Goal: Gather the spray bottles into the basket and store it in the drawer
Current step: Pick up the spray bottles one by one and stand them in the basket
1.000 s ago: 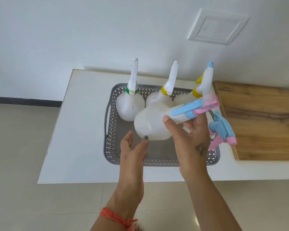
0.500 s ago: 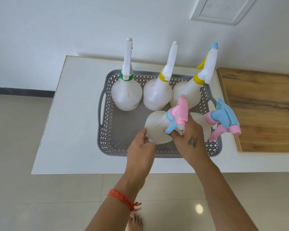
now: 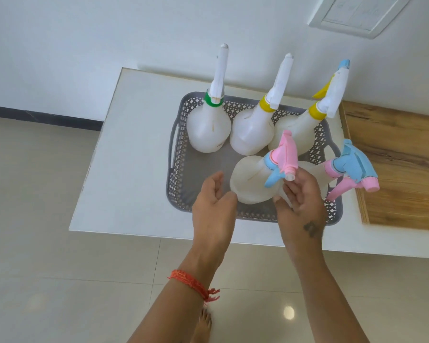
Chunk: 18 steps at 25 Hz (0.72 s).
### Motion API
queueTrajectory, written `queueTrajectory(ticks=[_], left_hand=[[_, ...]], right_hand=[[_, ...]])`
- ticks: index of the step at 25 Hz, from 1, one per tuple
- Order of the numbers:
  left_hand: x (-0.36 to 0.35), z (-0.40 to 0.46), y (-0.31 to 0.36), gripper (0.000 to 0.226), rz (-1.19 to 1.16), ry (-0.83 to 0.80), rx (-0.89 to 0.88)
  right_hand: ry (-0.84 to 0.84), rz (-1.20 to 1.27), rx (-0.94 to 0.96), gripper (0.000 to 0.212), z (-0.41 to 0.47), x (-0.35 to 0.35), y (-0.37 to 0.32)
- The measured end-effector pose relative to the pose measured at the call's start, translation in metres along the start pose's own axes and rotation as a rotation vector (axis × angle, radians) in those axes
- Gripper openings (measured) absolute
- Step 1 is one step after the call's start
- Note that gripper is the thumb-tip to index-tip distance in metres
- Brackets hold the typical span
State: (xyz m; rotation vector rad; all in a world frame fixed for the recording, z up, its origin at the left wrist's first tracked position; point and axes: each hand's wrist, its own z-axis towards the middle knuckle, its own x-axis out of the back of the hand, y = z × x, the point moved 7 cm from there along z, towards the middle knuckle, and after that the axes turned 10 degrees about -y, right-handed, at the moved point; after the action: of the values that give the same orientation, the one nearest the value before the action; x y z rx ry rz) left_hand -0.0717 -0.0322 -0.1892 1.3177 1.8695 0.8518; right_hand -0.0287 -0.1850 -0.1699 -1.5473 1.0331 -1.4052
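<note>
A grey perforated basket (image 3: 181, 154) sits on the white table (image 3: 134, 149). Three white spray bottles stand along its back: one with a green collar (image 3: 208, 129), one with a yellow collar (image 3: 252, 134), and one with a yellow collar and blue tip (image 3: 292, 132). In the front row stand a bottle with a pink head (image 3: 250, 179) and, at the right, a bottle with a blue head and pink trigger (image 3: 352, 167). My left hand (image 3: 214, 209) is relaxed, its thumb at the pink-headed bottle's base. The straight fingers of my right hand (image 3: 300, 201) touch that bottle's nozzle.
A wooden board (image 3: 401, 169) lies on the table right of the basket. The white wall rises behind, with a white panel (image 3: 357, 13) at the upper right. Beige floor tiles and a bare foot (image 3: 203, 325) show below the table's front edge.
The pink-headed bottle went from tilted in my right hand's grip to standing in the basket's front row. My right hand has loosened to a fingertip touch and my left hand has drawn back.
</note>
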Motion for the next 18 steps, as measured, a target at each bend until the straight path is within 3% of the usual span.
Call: queueTrajectory(ticks=[4, 6, 8, 13, 18], left_hand=[[0.043, -0.030, 0.008, 0.041, -0.064, 0.125, -0.149], [0.072, -0.045, 0.007, 0.034, -0.104, 0.183, -0.186], [0.111, -0.063, 0.003, 0.027, -0.168, 0.260, -0.208], [0.234, -0.131, -0.018, 0.027, -0.312, 0.438, -0.243], [0.396, -0.250, -0.058, 0.034, -0.421, 0.643, -0.303]], right_hand=[[0.452, 0.316, -0.169, 0.038, -0.058, -0.013, 0.010], [0.504, 0.405, -0.205, 0.031, -0.082, -0.042, 0.004], [0.419, 0.429, -0.188, 0.024, -0.101, -0.083, -0.012], [0.017, 0.452, -0.108, 0.006, -0.156, -0.212, -0.074], [-0.343, 0.392, -0.043, 0.010, -0.269, -0.362, -0.133]])
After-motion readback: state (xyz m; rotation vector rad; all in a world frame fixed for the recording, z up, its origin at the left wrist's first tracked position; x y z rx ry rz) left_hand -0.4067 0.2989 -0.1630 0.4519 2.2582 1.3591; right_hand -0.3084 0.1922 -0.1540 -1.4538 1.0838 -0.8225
